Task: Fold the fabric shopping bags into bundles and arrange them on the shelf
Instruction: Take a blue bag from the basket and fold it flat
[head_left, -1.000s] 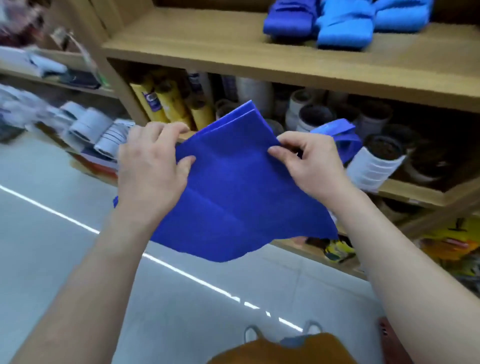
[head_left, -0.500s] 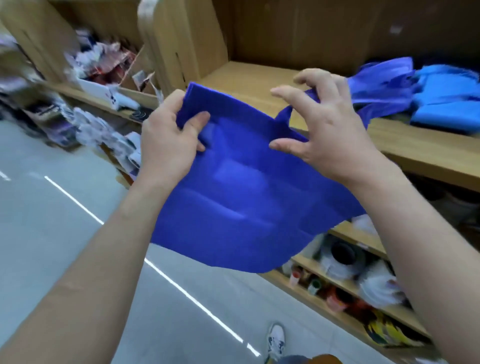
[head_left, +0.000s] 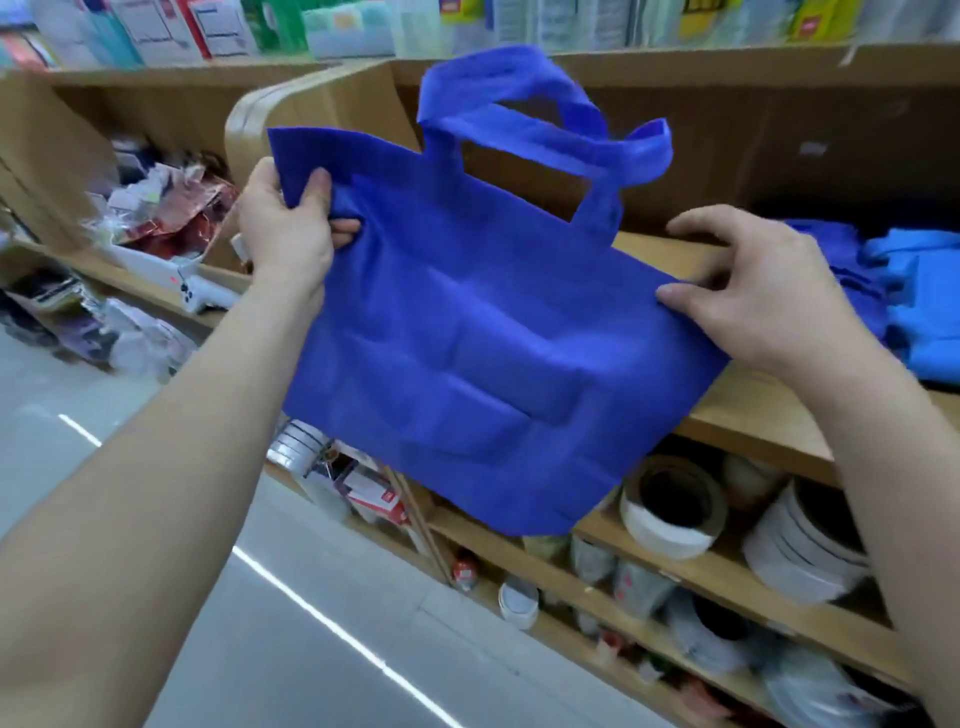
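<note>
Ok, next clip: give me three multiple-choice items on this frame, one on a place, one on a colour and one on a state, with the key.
1. Where do the folded bags lie?
A on the floor
B on the wooden shelf, right of the held bag
C hung on a hook

2. What colour is the held bag?
A red
B green
C dark blue

3. How is the held bag?
A spread out, handles up, with the left hand and right hand each gripping a side
B rolled into a bundle
C lying unheld on the shelf

Key: B, they rest on the shelf board past the right hand; C, all its cloth is dark blue; A, both hands hold it unfolded in the air.
</note>
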